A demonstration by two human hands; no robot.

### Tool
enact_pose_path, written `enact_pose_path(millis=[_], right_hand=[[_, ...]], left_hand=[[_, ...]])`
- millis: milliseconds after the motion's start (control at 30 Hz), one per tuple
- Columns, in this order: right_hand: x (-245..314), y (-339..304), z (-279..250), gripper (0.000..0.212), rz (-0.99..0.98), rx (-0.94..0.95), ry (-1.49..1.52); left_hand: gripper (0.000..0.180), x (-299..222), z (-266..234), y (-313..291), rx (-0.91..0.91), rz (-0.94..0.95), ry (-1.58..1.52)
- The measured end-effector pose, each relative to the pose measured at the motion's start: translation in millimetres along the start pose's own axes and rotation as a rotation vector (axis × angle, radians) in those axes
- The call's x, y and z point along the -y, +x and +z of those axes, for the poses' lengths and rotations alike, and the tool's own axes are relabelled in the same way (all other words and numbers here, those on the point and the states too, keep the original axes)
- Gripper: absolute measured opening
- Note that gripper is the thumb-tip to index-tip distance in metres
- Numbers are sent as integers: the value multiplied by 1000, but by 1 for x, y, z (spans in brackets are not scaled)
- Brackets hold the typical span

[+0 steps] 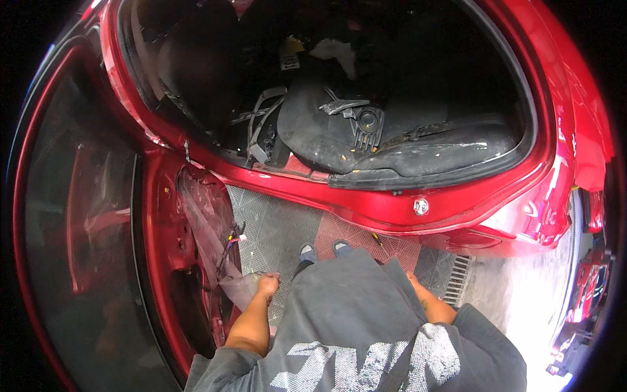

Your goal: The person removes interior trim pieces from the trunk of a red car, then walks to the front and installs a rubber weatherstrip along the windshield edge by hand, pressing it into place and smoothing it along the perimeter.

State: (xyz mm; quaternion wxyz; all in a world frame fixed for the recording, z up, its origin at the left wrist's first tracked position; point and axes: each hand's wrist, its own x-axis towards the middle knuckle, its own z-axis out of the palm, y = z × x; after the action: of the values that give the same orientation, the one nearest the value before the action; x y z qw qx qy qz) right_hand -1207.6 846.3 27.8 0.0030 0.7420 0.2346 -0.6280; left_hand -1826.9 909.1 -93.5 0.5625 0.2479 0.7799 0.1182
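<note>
My left hand [268,285] is closed beside the opened red car door [166,222], at the edge of a clear plastic sheet [243,290], and seems to grip it. The sheet hangs along the door's bare inner side, where the trim panel is off. Near it, a wire harness [234,240] with a pale connector sticks out of the door. Of my right arm [429,302] only the forearm shows; the right hand is hidden behind my grey shirt.
Before me is the red car's door opening with its sill [307,197]. Inside, a dark seat [450,147] carries a loose black part with a round ring [369,121]. A thin tool [379,240] lies on the tiled floor [261,219]; a drain grate [457,281] is to the right.
</note>
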Motion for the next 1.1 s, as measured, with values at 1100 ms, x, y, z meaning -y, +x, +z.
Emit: enact_pose_path(millis=[1100], right_hand=[[70,33,22,56,-86,10,6]], left_hand=[[28,-23,-11,34,84,-25,159]])
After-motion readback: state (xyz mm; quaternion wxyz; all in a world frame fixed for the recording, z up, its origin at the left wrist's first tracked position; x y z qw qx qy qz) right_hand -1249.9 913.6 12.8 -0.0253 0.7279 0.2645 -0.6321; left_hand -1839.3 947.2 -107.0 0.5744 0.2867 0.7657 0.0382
